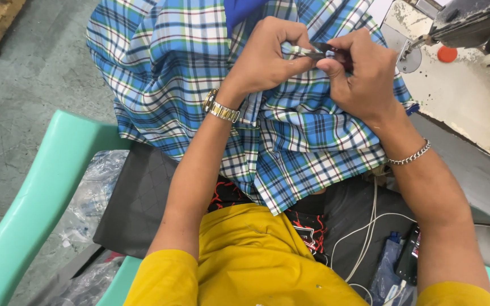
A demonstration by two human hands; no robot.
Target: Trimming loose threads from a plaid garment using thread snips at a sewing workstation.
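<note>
The left hand (267,54) pinches a fold of the blue, white and green checked cloth (188,62), its grip pressed together on the fabric. The right hand (358,71) holds small dark metal snips (320,51) tight against the same fold. The cloth hangs over the person's lap, just beside a worn white sewing machine (466,85) on the grey desk (483,175).
</note>
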